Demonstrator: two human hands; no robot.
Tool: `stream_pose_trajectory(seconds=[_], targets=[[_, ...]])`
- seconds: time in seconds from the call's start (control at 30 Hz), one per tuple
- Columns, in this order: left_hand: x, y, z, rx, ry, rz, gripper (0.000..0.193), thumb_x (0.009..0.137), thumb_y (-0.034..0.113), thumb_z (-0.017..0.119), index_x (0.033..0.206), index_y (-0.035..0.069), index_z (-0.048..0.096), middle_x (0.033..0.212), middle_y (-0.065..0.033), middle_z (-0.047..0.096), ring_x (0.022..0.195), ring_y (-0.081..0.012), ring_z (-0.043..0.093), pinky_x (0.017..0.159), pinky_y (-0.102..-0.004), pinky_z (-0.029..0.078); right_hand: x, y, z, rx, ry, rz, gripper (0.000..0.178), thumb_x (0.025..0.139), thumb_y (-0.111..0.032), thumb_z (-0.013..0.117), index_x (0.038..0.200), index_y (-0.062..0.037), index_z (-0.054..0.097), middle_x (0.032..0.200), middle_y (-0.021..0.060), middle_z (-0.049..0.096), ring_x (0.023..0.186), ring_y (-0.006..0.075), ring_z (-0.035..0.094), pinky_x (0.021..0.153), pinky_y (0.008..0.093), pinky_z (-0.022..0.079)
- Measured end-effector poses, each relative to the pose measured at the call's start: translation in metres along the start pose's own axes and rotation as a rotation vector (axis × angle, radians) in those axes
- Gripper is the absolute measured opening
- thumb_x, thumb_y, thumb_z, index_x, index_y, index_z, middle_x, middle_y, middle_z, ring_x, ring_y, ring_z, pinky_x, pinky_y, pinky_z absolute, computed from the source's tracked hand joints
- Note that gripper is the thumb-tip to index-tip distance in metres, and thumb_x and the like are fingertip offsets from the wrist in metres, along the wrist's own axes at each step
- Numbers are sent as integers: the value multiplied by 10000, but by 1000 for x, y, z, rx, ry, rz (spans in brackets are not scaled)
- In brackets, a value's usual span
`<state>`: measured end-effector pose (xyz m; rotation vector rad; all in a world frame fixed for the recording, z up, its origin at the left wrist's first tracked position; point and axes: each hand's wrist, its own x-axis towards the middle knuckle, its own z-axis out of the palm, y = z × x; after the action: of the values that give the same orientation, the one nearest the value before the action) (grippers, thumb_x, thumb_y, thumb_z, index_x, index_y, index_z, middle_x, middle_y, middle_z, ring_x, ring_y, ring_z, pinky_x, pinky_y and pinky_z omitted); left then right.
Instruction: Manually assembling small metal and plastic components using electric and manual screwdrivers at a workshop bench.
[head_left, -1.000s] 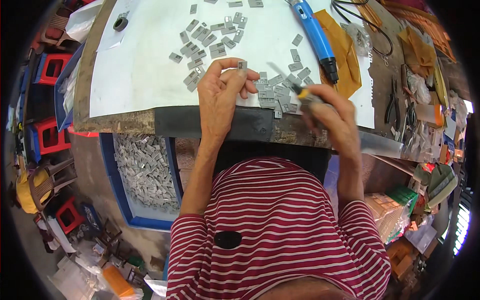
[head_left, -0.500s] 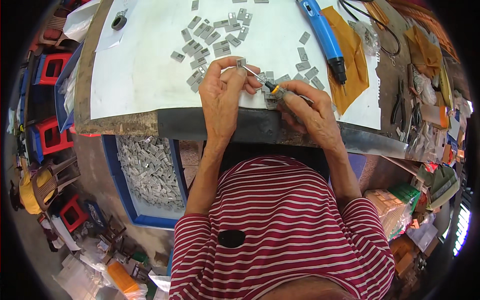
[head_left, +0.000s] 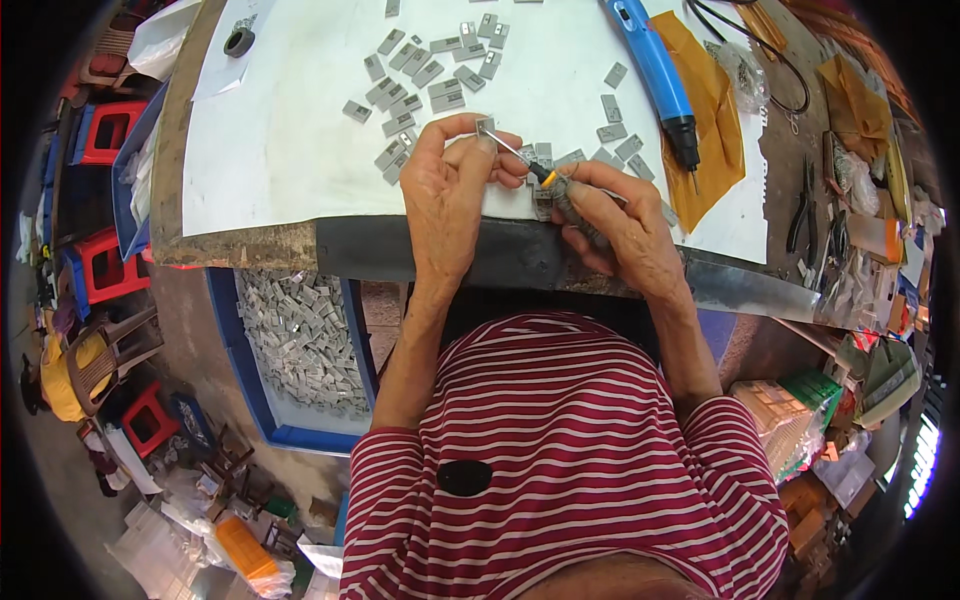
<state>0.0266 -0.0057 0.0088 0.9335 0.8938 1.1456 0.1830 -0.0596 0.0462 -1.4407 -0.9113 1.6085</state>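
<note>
My left hand (head_left: 450, 185) pinches a small grey rectangular block (head_left: 486, 126) between thumb and forefinger, above the white paper (head_left: 290, 150). In my right hand (head_left: 625, 215) is a screwdriver (head_left: 547, 177) with a clear handle and a yellow band. Its thin metal shaft slants up to the left, and the tip meets the face of the block. Whether a screw sits under the tip is too small to tell. Several similar grey blocks (head_left: 446, 96) lie scattered beyond my left hand, and more lie around and partly behind my right fingers.
A blue electric screwdriver (head_left: 655, 85) rests on brown paper (head_left: 715, 150) at the right. Pliers (head_left: 802, 210) lie farther right. A black tape roll (head_left: 239, 42) sits at the far left. Below the table's left front edge stands a blue tray (head_left: 238, 350) full of grey blocks.
The table and its contents have shifted very slightly in view. Both hands keep their hold, with the screwdriver tip still at the block; my right fingers have shifted slightly on the handle.
</note>
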Motion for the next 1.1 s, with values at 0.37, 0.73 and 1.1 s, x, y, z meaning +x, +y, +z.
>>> stream_pose_trajectory(seconds=[0.37, 0.73, 1.1], targets=[[-4, -10, 8, 392, 121, 272, 151, 878, -3, 468, 1019, -44, 503, 833, -106, 630, 694, -114, 604, 605, -237, 493, -5, 4, 1, 142, -21, 45, 270, 902, -212, 482, 1046, 9, 541, 757, 54, 569, 515, 49, 465, 346, 156, 291], [-1, -16, 7, 798, 154, 542, 162, 798, -58, 517, 957, -33, 542, 767, -180, 587, 643, -301, 588, 575, -333, 459, -12, 6, 4, 357, -54, 32, 236, 911, -203, 482, 878, 18, 558, 681, 30, 526, 484, 40, 406, 341, 178, 261], [-1, -16, 6, 820, 132, 497, 110, 832, -7, 527, 941, -13, 546, 733, -85, 612, 614, -77, 515, 542, -227, 426, 0, 3, -2, -608, 102, -605, 159, 837, -134, 554, 840, 25, 563, 656, 105, 559, 476, 201, 509, 469, 278, 418]])
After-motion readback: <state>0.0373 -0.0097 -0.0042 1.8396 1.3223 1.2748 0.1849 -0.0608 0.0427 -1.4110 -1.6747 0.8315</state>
